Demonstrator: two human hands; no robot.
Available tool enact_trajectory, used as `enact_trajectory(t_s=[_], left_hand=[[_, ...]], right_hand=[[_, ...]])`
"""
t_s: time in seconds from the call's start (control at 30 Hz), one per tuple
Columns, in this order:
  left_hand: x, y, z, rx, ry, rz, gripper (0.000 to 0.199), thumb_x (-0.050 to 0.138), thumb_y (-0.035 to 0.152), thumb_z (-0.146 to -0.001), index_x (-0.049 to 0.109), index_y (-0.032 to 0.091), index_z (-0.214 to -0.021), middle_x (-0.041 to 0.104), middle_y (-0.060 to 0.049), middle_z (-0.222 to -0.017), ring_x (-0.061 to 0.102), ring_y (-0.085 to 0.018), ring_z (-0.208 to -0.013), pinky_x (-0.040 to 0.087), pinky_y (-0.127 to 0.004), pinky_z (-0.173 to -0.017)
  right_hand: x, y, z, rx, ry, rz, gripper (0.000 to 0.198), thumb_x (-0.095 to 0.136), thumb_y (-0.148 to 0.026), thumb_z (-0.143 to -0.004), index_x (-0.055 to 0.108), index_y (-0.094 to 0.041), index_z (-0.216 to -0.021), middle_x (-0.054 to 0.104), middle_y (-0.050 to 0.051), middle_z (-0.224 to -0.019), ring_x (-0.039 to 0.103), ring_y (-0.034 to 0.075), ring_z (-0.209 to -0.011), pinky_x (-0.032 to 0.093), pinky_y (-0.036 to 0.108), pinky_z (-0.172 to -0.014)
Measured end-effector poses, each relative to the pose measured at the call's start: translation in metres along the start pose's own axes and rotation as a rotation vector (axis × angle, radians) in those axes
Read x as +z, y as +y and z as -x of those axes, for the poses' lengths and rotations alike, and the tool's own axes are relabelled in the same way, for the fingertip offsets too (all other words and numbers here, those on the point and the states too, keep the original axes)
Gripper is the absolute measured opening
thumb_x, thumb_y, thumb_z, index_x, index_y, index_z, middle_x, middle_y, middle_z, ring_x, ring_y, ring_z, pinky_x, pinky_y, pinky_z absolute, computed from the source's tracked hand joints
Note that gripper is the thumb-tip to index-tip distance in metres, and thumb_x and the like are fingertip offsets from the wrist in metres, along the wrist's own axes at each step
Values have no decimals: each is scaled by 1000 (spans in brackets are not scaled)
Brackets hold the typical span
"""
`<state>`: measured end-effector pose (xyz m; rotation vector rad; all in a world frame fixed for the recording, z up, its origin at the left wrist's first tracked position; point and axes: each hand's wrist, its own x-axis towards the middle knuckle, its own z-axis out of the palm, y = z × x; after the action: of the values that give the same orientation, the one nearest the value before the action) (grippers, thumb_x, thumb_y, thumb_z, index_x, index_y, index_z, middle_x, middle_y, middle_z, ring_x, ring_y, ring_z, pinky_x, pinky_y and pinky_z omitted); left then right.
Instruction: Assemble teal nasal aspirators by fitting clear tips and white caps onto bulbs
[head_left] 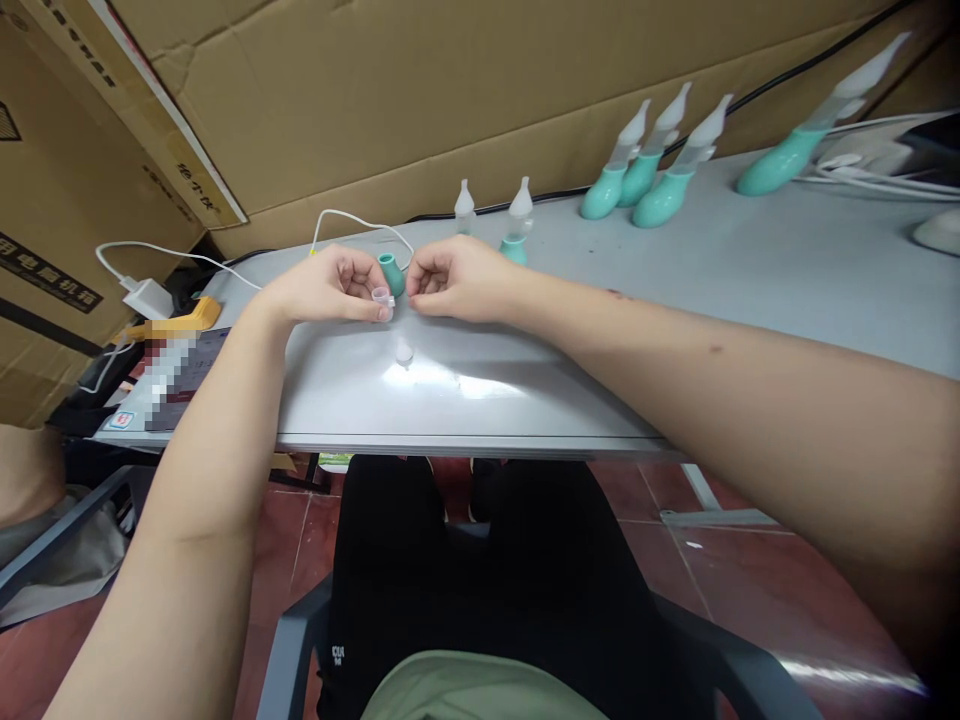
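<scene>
Cardboard is closing off the back of the grey table, and a black cable is running along its foot. At the right, three tipped bulbs are sitting close together, while the far bulb is resting well apart from them, near white cords. At the left end, a white plug, a yellow object and a dark tablet are taking up space; squares are covering part of the tablet. The open bulb is standing between the two hands, just behind the cup. The right hand is hiding the base of one white tip and the lower part of the near bulb. Glare is making the small piece, which is lying in front of the hands, hard to read. The left hand is bending inward and pinching the clear cup between thumb and fingers. The right hand is facing it, its fingers curling narrowly toward the thumb; whether they are holding something, I cannot tell.
</scene>
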<state>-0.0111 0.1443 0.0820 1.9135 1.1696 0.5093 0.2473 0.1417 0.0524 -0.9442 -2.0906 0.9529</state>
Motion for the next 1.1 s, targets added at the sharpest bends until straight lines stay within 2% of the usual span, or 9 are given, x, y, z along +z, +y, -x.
enact_trajectory(t_s=[0.13, 0.23, 0.47, 0.63, 0.73, 0.83, 0.9, 1.0, 1.1], left_hand=[[-2, 0, 0, -9, 2, -144, 59, 107, 55, -70, 84, 10, -101, 90, -9, -105, 77, -5, -84, 63, -16, -79], [-2, 3, 0, -25, -13, -246, 58, 103, 57, -71, 84, 12, -102, 88, -6, -100, 74, -5, -83, 59, -15, -77], [-3, 4, -1, -69, 4, -356, 57, 100, 55, -69, 85, 14, -105, 86, -3, -98, 69, -2, -79, 56, -15, -75], [-7, 3, 2, -55, -24, -323, 73, 107, 62, -64, 87, 16, -116, 89, -6, -105, 74, -6, -83, 61, -19, -79], [-7, 8, 10, 9, 83, -328, 73, 107, 66, -68, 88, 15, -117, 88, -7, -108, 72, -6, -85, 57, -20, -77], [-1, 16, 18, 166, 318, -297, 58, 100, 64, -81, 89, 14, -107, 80, -6, -91, 59, -2, -74, 45, -23, -70], [7, 23, 22, 254, 367, -230, 56, 99, 67, -84, 87, 14, -100, 73, -5, -80, 53, -2, -69, 39, -25, -66], [19, 33, 24, 239, 171, -165, 62, 104, 74, -76, 87, 17, -92, 64, -1, -68, 49, -2, -63, 34, -25, -60], [26, 40, 23, 116, -30, -280, 58, 108, 67, -70, 90, 18, -95, 61, 2, -64, 44, -1, -59, 32, -26, -58]], right_hand=[[0, 3, 1, -120, -95, 274, 34, 74, 15, -91, 77, -19, -93, 80, 1, -89, 75, 23, -88, 56, 36, -87], [-1, 2, 2, -156, -146, 394, 28, 75, 8, -99, 78, -18, -91, 83, 4, -94, 75, 24, -90, 53, 37, -89], [-1, -4, 2, -19, -197, 404, 31, 85, 6, -104, 74, -18, -88, 77, 2, -87, 68, 21, -83, 49, 35, -83], [-2, -9, 3, 18, -156, 391, 30, 79, -1, -113, 73, -19, -90, 69, 0, -81, 59, 20, -75, 43, 37, -77], [-3, -11, 3, 48, -131, 383, 37, 71, -3, -118, 69, -20, -86, 61, -1, -74, 52, 20, -72, 40, 38, -74], [-3, -11, 2, 57, -125, 346, 32, 72, -5, -119, 71, -20, -90, 62, -1, -76, 53, 20, -73, 40, 38, -74], [-3, -9, 2, 48, -132, 320, 27, 75, -6, -118, 74, -19, -94, 65, -1, -79, 56, 20, -74, 41, 37, -74], [-3, -7, 2, 28, -147, 301, 31, 79, -6, -116, 71, -19, -90, 65, -2, -79, 56, 19, -74, 41, 36, -73], [-3, -7, 2, 32, -156, 282, 30, 78, 2, -109, 71, -19, -89, 65, -3, -78, 55, 18, -75, 41, 35, -73]])
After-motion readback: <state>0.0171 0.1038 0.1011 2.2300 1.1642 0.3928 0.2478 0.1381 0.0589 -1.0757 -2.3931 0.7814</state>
